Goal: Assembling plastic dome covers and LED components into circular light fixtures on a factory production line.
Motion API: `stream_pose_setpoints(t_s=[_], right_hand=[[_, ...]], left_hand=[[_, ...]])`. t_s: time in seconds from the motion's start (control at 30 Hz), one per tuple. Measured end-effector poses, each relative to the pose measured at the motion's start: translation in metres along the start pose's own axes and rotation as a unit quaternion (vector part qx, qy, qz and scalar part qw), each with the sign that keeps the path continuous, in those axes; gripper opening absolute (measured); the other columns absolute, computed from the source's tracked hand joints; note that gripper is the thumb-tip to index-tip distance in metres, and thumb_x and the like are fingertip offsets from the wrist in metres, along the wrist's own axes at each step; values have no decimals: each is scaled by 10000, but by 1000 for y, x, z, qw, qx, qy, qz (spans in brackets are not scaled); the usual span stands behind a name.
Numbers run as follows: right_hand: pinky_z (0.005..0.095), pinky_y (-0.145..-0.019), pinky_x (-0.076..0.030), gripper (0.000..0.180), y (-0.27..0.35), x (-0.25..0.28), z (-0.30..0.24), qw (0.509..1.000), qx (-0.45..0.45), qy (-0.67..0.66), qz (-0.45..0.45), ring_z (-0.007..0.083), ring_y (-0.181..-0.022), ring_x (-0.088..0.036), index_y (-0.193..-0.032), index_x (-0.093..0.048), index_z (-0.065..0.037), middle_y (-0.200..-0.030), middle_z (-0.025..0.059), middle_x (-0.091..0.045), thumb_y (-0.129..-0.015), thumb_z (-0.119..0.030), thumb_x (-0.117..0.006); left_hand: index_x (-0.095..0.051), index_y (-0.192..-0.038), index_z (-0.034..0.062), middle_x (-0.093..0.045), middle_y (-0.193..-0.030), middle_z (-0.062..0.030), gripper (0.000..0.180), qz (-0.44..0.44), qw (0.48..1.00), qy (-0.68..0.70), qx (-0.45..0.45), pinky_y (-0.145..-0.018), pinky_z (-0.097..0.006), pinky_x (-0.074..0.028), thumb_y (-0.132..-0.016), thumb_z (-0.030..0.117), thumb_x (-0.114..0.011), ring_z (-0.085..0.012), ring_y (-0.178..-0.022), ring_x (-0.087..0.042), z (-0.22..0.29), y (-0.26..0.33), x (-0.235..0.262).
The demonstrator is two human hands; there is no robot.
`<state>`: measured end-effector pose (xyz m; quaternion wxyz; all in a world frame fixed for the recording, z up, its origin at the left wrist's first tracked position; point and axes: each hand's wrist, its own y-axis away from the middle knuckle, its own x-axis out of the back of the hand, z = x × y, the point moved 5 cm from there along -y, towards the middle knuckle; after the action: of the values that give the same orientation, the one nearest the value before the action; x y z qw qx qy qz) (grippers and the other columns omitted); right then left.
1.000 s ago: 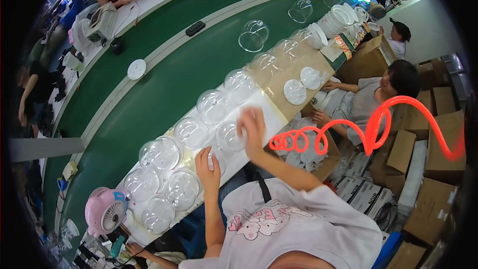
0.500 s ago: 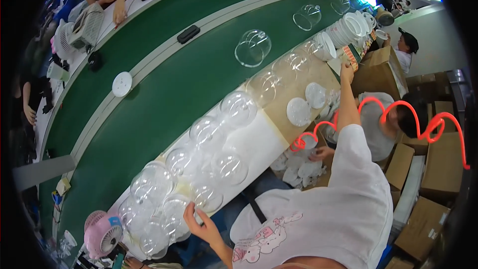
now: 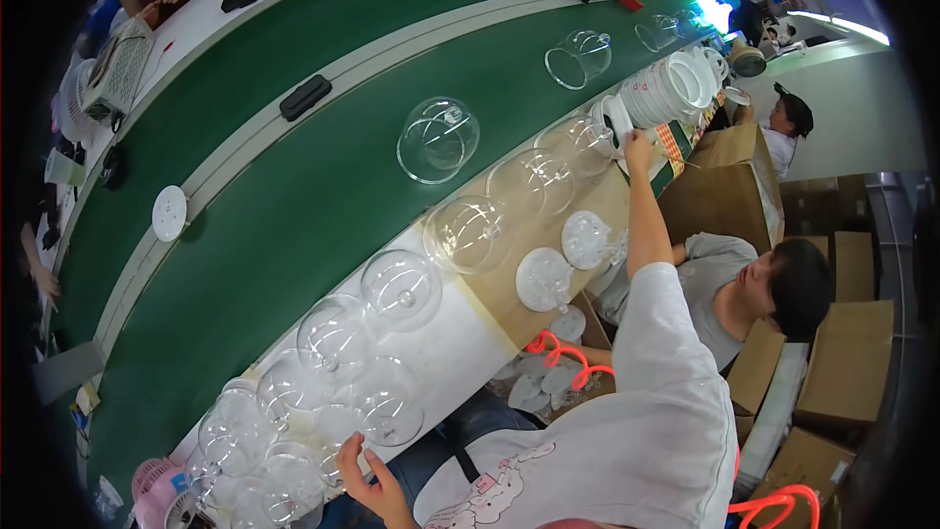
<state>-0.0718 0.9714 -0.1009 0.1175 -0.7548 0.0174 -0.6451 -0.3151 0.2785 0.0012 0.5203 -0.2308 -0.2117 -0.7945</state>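
Note:
My right hand [image 3: 638, 147] is stretched far out to the right end of the bench. It rests against the nearest disc of a row of white discs [image 3: 674, 88] stacked on edge; I cannot tell whether it grips one. My left hand [image 3: 370, 478] hovers at the near edge of the bench with fingers apart, holding nothing, just below a clear plastic dome [image 3: 388, 409]. Several more clear domes [image 3: 401, 286] stand in a row along the bench. Two flat white discs [image 3: 543, 279] lie on the brown part of the bench.
A green conveyor belt [image 3: 294, 196] runs past the bench and carries two clear domes [image 3: 438, 140], a black block [image 3: 305, 96] and a white disc [image 3: 169, 213]. A co-worker [image 3: 774, 284] sits at my right among cardboard boxes [image 3: 852, 362]. A red coiled hose [image 3: 558, 353] hangs below the bench; a pink fan [image 3: 157, 490] stands lower left.
My right hand left the domes at mid-bench and reached out to the row of white discs at the far right. My left hand dropped back to the near edge.

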Motion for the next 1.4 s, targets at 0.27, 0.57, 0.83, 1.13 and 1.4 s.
stream_pose_setpoints(t_s=[0.27,0.57,0.83,1.13,1.4], right_hand=[[312,-493,-425,276,37,169,-64,601,-140,-677,401,234,-576,-543,-831,-499,-14,-712,114,-574,-822,-243,-345],[194,-513,-314,330,349,287,-360,204,95,-877,-423,20,-406,-300,-774,-401,-105,-619,-49,-363,-850,-404,-518],[265,-625,-406,294,574,237,-301,375,-64,-711,-591,124,-555,-476,-717,-458,-100,-601,16,-451,-888,-316,-354],[398,-763,-467,461,399,131,-97,958,282,-38,34,333,-931,-553,-1189,-470,-127,-1219,161,-461,-738,-79,-553],[316,-588,-503,312,342,49,-67,784,595,172,-42,213,-894,-563,-1015,-571,-206,-1208,71,-475,-712,-137,-547]], left_hand=[[-542,-1025,-35,-571,-998,-141,234,-10,991,135,-9,-818,-322,-423,-799,-20,-481,-256,-897,-551,18,-4,16],[-223,-1333,21,-349,-1306,-193,1011,-61,813,567,-116,-940,-455,-379,-570,330,-809,-348,-1213,-366,78,-46,72],[-307,-1234,0,-549,-789,-100,669,-113,697,707,13,-476,-328,-534,-724,249,-661,-180,-504,-561,-4,25,127],[-425,-1096,98,-374,-740,0,331,-153,628,759,77,-403,-200,-320,-870,319,-524,-80,-466,-343,-69,98,119],[-418,-1147,65,-364,-752,-26,315,-66,646,756,81,-406,-210,-338,-926,291,-422,-95,-503,-369,-127,168,131]])
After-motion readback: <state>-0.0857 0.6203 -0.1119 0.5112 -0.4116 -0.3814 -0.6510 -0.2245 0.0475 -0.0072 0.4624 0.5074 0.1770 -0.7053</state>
